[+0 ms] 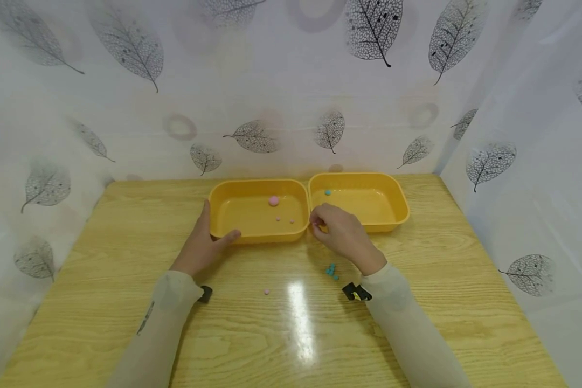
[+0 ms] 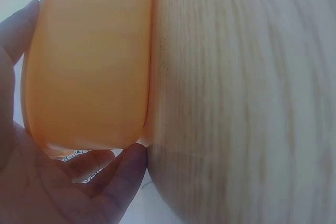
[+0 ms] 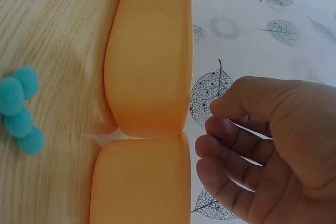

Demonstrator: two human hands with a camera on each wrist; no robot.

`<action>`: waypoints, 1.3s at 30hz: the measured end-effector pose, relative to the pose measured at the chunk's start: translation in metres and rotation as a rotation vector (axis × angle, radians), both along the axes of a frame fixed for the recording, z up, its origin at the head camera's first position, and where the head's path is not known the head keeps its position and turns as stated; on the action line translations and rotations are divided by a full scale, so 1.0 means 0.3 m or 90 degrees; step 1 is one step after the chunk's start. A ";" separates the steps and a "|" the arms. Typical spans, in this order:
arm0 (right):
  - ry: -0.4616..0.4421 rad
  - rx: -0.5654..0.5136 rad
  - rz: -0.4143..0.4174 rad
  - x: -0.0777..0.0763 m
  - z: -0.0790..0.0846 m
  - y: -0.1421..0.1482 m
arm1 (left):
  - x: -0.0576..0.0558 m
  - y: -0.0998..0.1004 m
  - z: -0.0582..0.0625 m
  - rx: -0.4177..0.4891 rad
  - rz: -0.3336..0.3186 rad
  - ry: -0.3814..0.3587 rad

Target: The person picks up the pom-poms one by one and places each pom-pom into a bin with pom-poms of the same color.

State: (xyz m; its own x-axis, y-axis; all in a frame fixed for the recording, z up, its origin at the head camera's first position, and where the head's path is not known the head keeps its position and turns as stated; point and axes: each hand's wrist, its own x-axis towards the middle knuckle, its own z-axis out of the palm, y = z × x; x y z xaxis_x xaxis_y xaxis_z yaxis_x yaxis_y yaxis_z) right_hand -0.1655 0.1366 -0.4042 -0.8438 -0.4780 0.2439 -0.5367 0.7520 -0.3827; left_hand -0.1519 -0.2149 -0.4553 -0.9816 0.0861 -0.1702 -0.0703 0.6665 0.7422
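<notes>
My left hand (image 1: 201,245) grips the near left corner of the left yellow tray (image 1: 252,238), thumb at the front rim and fingers along its end. Inside that tray lie a larger pink pom-pom (image 1: 274,201) and two small pink ones (image 1: 278,219). My right hand (image 1: 343,231) is above where the two trays meet, its fingers curled. A small pink pom-pom (image 1: 314,224) shows at its fingertips in the head view; the right wrist view hides it. In the right yellow tray (image 1: 388,225) sits one blue pom-pom (image 1: 327,192).
Several blue pom-poms (image 1: 332,271) are clustered on the wooden table (image 1: 242,334) before the right tray. One small pink pom-pom (image 1: 267,291) lies alone nearer the front. A leaf-patterned curtain (image 1: 281,81) stands behind the trays and along both sides.
</notes>
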 end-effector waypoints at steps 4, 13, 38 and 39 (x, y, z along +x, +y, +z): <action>-0.002 0.004 0.000 0.002 0.005 -0.002 | 0.000 0.000 0.000 0.000 0.000 0.001; 0.006 0.003 0.001 0.007 0.011 -0.005 | 0.007 -0.004 0.003 -0.004 0.004 -0.008; -0.015 0.013 -0.017 0.003 0.017 0.002 | 0.007 0.006 0.007 -0.006 -0.003 0.007; -0.016 0.013 -0.017 0.003 0.018 0.001 | 0.008 0.006 0.007 -0.006 -0.003 0.006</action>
State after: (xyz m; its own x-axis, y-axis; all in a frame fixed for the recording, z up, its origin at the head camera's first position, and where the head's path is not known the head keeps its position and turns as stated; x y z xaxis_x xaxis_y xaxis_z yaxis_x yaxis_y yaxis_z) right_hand -0.1644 0.1369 -0.3987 -0.8619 -0.4600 0.2133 -0.5069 0.7735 -0.3805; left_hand -0.1495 -0.2130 -0.4531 -0.9830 0.0884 -0.1611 -0.0601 0.6736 0.7366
